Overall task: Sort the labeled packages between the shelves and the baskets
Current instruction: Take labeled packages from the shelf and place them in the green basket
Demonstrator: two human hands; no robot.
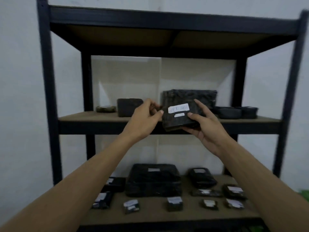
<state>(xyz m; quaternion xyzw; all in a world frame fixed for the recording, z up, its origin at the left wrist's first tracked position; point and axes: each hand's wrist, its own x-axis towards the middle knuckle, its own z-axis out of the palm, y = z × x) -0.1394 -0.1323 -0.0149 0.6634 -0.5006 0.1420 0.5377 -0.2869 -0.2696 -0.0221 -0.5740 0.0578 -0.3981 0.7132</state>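
Note:
A black wrapped package (179, 121) with a white handwritten label facing me is held up in front of the middle shelf (93, 117). My right hand (209, 128) grips it from below and the right side, thumb on its face. My left hand (143, 118) touches its left edge with the thumb, fingers curled loosely. Behind it on the shelf stands a larger black package (202, 96). The lower shelf (153, 213) carries a big black package (153, 180) and several small labelled ones.
On the middle shelf lie a small dark parcel (106, 109), a black block (127, 107) and dark round packages (234, 112). Dark metal uprights (48, 97) frame the rack. Something green (303, 193) shows at the right edge.

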